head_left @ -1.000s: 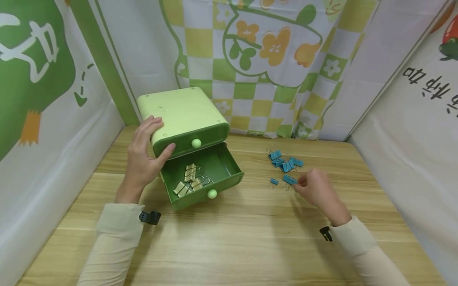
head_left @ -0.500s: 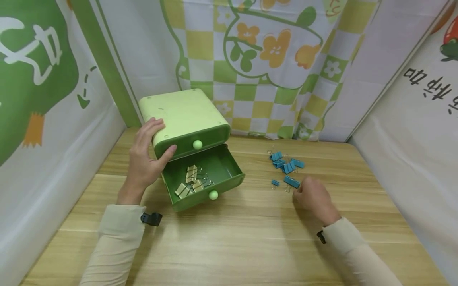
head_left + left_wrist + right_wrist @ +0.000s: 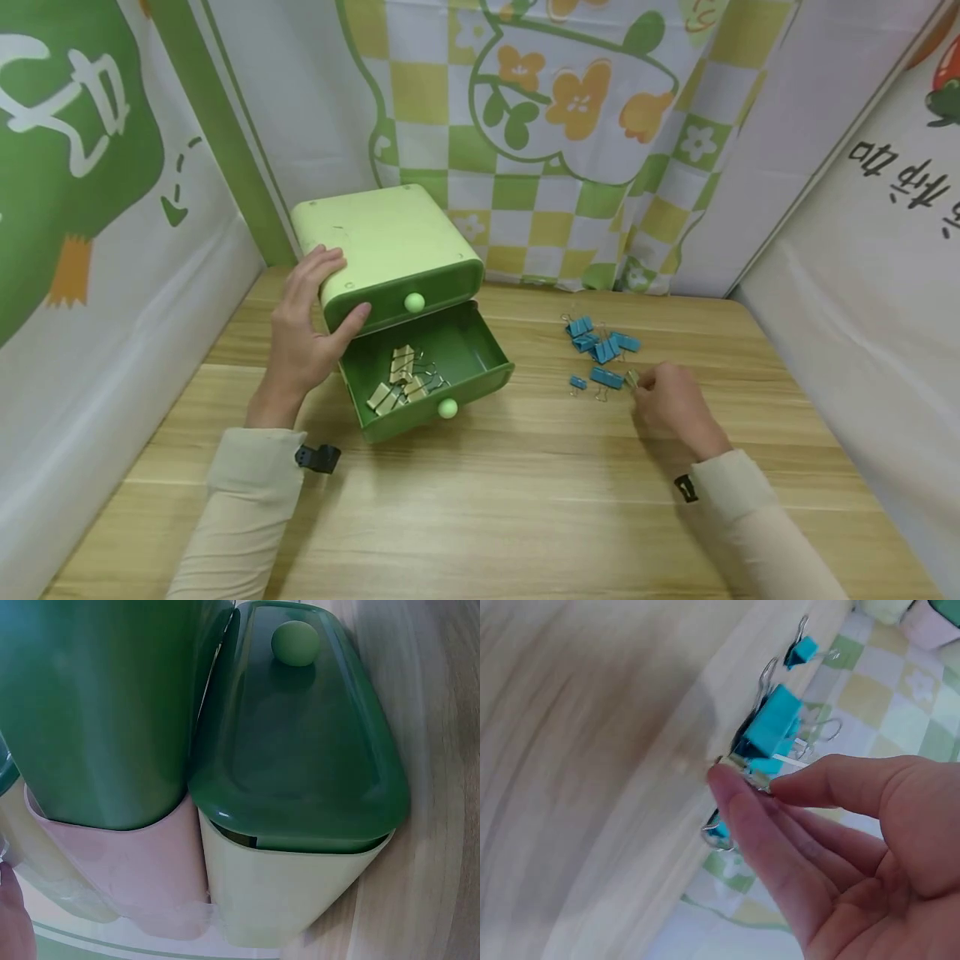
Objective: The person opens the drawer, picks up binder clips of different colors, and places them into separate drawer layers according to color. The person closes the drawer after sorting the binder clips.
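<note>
My left hand (image 3: 303, 337) rests on the left front corner of a small drawer cabinet (image 3: 390, 229), fingers over its light green top and thumb on the dark green front. Below that thumb, a drawer (image 3: 480, 379) is pulled out, with several gold binder clips (image 3: 402, 364) lying in its left part. On the right, my right hand (image 3: 675, 404) pinches a small gold binder clip (image 3: 632, 380) between thumb and fingertips. Just left of it lies a blue binder clip (image 3: 606, 377). The right wrist view shows the pinched clip mostly covered by the fingers, beside the blue clip (image 3: 776, 720).
Several blue binder clips (image 3: 603, 348) lie in a cluster behind the right hand, and a smaller blue one (image 3: 577, 382) lies to the left. The cabinet's bottom drawer (image 3: 300, 750) is pushed in below the open one. A checkered curtain (image 3: 551, 208) hangs behind the wooden table (image 3: 510, 508).
The right hand first drew toward the front edge, then moved back and slightly right, and the gold clip now shows at its fingertips. The left hand and drawer stay put.
</note>
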Available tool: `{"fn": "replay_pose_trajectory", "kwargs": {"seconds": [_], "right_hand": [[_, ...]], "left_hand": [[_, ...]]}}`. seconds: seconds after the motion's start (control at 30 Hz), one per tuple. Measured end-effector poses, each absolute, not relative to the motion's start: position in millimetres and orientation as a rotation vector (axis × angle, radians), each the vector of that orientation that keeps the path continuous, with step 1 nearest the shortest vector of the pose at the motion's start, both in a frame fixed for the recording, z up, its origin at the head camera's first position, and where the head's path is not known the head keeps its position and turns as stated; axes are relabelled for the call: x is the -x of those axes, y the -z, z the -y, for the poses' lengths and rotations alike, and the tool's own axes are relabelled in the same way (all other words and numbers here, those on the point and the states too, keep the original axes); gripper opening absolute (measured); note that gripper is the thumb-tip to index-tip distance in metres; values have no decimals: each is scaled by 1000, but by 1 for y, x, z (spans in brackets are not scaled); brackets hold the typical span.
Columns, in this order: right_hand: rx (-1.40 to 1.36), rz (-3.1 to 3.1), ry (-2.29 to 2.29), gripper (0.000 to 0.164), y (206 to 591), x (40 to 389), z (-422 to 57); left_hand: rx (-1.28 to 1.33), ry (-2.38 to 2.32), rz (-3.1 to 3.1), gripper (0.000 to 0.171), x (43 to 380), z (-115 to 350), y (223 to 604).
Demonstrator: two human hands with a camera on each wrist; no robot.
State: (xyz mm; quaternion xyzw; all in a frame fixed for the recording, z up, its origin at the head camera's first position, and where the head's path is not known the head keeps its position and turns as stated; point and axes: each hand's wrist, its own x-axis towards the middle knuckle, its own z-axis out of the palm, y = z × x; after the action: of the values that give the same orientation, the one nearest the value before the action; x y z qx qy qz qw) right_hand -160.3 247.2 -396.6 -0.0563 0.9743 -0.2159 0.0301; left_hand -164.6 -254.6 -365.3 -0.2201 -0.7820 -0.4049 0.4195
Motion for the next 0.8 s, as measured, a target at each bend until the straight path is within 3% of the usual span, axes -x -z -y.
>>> {"fn": "replay_pose_trajectory", "kwargs": {"seconds": [0.53,0.8], "right_hand": [[194,-2902,837,26,396,172,-266],[16,-2716,1162,36,395,180,-274]], "left_hand": [[553,1013,1967,63,163,256,364],[565,1014,1961,63,163,256,364]]}}
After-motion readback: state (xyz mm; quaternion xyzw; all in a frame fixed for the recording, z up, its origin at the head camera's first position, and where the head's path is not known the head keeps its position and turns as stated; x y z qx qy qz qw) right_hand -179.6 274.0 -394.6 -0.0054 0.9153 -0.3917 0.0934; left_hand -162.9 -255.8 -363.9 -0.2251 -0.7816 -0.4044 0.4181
